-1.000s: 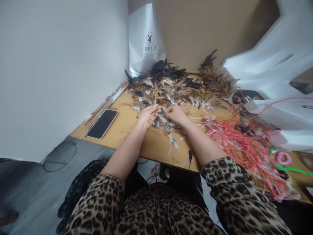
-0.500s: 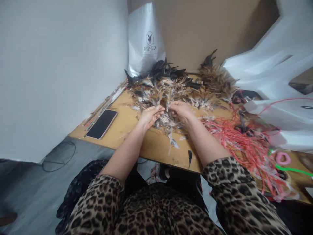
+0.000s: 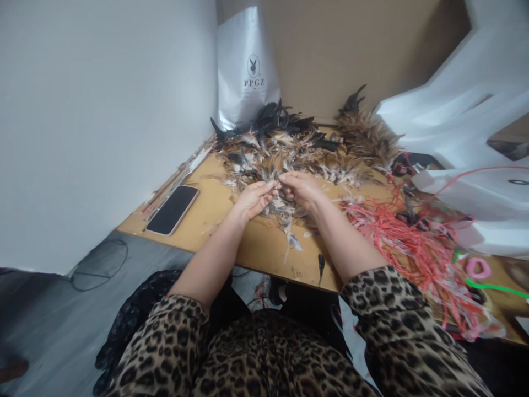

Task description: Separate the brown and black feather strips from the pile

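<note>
Over the near part of a heap of brown, black and whitish feathers (image 3: 289, 144), my two hands meet almost fingertip to fingertip. My left hand (image 3: 257, 198) is closed in a pinch, with brown feathers rising just beyond its thumb and forefinger. Pinched too, my right hand (image 3: 303, 188) comes in from the other side, its fingertips at the base of the same feathers. The fine detail between the fingers is blurred. Below the hands, pale fluffy feathers (image 3: 285, 218) trail toward the table's front edge.
A phone (image 3: 172, 210) lies at left on the wooden table (image 3: 215, 231). A silver bag (image 3: 248, 66) stands behind the heap. At right are red strings (image 3: 397, 237), dark-handled scissors (image 3: 410, 212), a pink ring (image 3: 478, 268) and white plastic bags (image 3: 454, 121). A wall closes the left side.
My right hand has moved slightly left, closing the small gap between the hands, so the fingertips now nearly touch. My left hand has barely moved.
</note>
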A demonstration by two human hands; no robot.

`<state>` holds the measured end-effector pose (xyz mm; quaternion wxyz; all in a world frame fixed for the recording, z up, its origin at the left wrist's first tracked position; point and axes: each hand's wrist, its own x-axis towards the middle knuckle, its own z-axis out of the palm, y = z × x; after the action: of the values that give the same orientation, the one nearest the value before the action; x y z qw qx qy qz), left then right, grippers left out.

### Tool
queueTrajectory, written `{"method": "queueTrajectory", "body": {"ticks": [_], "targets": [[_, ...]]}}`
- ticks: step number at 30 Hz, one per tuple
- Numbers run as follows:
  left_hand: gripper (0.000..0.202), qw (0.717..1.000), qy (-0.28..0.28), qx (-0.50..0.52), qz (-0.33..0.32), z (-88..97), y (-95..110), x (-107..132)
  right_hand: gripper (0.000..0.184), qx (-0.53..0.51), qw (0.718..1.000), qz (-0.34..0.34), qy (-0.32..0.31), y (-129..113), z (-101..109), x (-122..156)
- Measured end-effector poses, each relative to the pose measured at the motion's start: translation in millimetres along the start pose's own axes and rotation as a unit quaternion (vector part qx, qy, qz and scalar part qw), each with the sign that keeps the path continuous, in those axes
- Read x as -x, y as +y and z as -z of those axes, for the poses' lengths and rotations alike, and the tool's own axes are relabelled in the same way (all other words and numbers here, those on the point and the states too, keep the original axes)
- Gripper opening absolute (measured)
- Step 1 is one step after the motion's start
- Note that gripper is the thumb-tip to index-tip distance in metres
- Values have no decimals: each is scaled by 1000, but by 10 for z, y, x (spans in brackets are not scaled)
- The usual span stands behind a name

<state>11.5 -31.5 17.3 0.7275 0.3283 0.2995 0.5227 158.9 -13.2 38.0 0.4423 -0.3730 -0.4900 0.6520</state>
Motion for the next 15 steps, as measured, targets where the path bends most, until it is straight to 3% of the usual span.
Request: {"method": "queueTrajectory", "body": {"ticks": [8, 15], "targets": [[13, 994, -54, 90, 26, -18, 80, 73, 24, -95, 986, -78, -114, 15, 21, -5], [12, 992, -54, 97, 53, -29, 84, 88, 24, -118, 985, -40, -116, 26, -28, 18]]}}
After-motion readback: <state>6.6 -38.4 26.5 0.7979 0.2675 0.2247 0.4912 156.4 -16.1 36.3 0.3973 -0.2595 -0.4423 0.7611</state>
